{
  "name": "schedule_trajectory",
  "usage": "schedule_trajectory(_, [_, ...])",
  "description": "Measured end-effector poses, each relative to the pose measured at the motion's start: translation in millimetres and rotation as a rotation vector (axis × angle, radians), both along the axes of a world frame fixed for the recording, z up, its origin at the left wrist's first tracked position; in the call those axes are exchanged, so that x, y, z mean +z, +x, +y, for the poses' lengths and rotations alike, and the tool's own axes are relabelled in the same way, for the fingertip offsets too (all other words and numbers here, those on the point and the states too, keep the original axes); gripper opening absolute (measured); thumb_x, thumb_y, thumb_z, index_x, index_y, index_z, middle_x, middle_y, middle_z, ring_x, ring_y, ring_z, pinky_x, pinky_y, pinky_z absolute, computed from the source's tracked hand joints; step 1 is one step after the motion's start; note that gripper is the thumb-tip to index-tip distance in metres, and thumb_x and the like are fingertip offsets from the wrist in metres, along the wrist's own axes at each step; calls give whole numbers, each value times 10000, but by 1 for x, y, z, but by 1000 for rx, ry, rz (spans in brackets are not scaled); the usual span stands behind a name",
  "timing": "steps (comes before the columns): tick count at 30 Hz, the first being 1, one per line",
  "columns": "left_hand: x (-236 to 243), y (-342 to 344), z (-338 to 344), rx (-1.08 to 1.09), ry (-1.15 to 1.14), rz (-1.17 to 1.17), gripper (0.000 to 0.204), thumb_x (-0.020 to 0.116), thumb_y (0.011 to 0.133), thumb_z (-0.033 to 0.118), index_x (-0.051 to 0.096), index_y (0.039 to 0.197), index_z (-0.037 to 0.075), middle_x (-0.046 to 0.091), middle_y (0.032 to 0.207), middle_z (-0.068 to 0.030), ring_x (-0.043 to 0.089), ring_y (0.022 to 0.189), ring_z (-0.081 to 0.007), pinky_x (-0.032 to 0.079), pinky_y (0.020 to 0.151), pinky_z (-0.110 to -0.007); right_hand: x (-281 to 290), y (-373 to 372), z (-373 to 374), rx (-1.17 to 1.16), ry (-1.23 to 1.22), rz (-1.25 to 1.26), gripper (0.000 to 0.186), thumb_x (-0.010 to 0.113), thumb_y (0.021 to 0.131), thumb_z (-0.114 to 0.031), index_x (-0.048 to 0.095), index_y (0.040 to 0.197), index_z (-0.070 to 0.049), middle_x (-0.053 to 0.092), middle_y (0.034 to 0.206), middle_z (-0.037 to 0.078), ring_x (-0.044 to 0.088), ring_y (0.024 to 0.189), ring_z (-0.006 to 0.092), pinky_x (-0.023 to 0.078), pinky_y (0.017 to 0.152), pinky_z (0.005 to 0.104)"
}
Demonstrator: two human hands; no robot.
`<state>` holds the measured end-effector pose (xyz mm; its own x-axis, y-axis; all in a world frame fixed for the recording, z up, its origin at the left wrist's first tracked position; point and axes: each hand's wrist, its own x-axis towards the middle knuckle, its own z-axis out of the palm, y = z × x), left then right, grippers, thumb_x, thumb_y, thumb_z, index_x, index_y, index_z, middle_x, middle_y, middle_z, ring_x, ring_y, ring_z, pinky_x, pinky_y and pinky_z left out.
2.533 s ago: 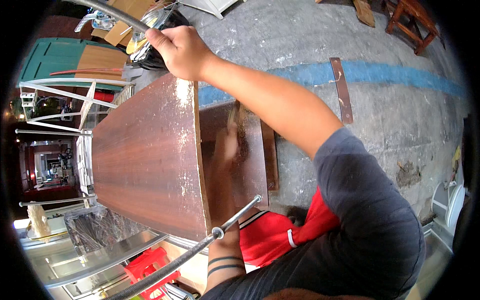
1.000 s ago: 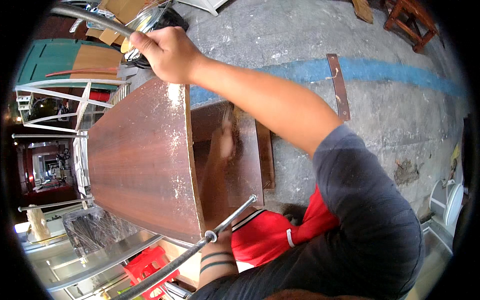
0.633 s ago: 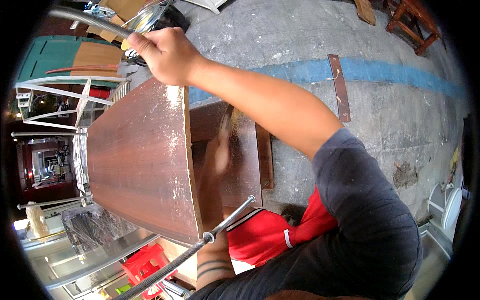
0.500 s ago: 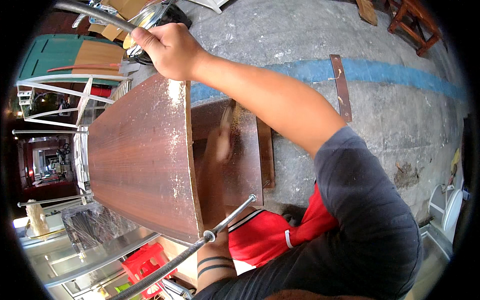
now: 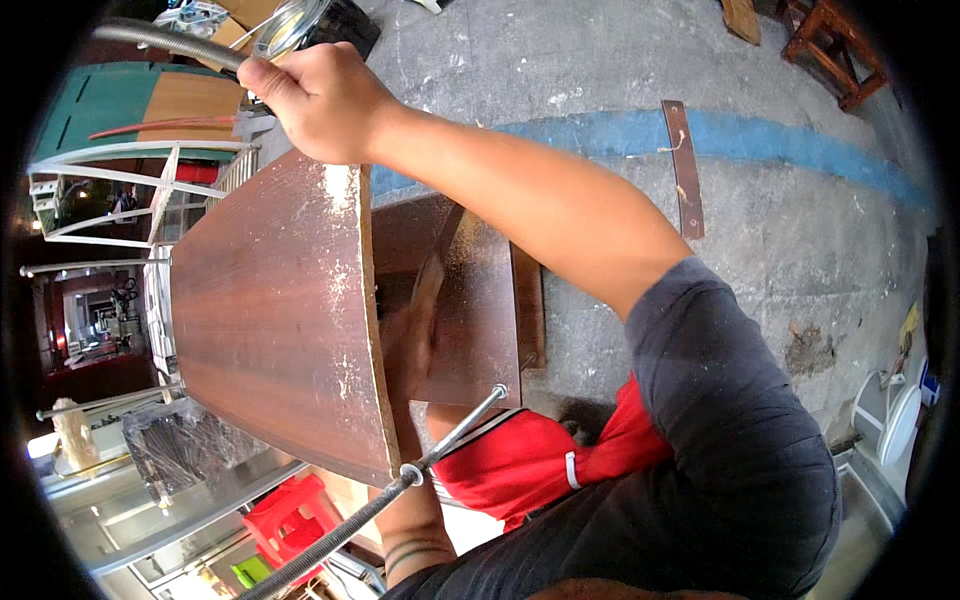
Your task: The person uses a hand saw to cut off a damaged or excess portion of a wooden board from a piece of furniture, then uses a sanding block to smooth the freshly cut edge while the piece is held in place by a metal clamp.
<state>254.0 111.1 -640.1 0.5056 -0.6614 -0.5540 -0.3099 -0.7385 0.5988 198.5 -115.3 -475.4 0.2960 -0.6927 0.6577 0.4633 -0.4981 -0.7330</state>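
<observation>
My right hand [image 5: 325, 105], reaching across from the right, is closed around a ridged metal rod [image 5: 165, 38] at the upper corner of a brown wooden panel [image 5: 275, 310]. The thumb lies along the rod. My left forearm [image 5: 412, 525], with dark bands, passes up behind the panel's worn, chipped edge. My left hand [image 5: 407, 325] is smeared by motion between that panel and a second brown board [image 5: 480, 320]. Its fingers, and whatever it may hold, cannot be made out. Pale dust lies on this second board. Another ridged rod [image 5: 345, 525] with a collar crosses the panel's lower corner.
Grey concrete floor with a blue stripe [image 5: 600, 135] extends right, with a narrow brown strip [image 5: 684, 170] on it. A wooden stool [image 5: 835, 50] stands far right. White metal frames [image 5: 110, 195] and a red plastic stool [image 5: 290, 520] are at left. Red cloth [image 5: 550, 455] covers my lap.
My left hand has shifted slightly left and down behind the panel, still blurred. The right hand keeps its grip on the rod. The whole view has moved slightly.
</observation>
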Motion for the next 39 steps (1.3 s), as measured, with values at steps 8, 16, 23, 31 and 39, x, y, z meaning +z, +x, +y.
schedule_trajectory(8, [1, -8, -54, 56, -52, 163, 546, 437, 1020, 592, 514, 793, 102, 452, 562, -7, 413, 410, -114, 311, 381, -282, -3, 0, -8, -50, -36, -27, 587, 494, 1047, -443, 660, 665, -29, 615, 568, 160, 674, 566, 263, 507, 543, 387])
schedule_trajectory(16, [74, -18, -24, -39, 164, 73, 574, 411, 1036, 579, 505, 720, 109, 448, 528, -5, 374, 381, -93, 273, 348, -268, -8, -13, -17, -113, -29, -6, 572, 509, 1041, -428, 680, 694, -6, 609, 548, 165, 670, 541, 286, 516, 529, 402])
schedule_trajectory(23, [7, -13, -39, 54, -68, 74, 569, 425, 1028, 572, 506, 751, 81, 428, 511, -9, 392, 379, -137, 289, 369, -314, -9, 0, -8, -63, -19, -64, 572, 506, 1040, -438, 671, 689, -18, 629, 582, 164, 682, 583, 286, 525, 567, 408])
schedule_trajectory(31, [6, -16, -37, 53, -195, 129, 597, 448, 994, 644, 509, 730, 112, 432, 540, 8, 413, 422, -110, 306, 395, -274, -3, 7, -11, -48, -100, -33, 579, 498, 1044, -447, 662, 661, -46, 610, 536, 126, 666, 536, 235, 506, 507, 391])
schedule_trajectory(39, [43, -25, 2, -32, -56, 115, 582, 418, 1024, 606, 556, 812, 83, 445, 533, 6, 399, 367, -132, 333, 367, -302, -16, -1, -17, -117, -97, -55, 576, 503, 1039, -435, 658, 643, -46, 609, 556, 164, 677, 562, 285, 528, 553, 406])
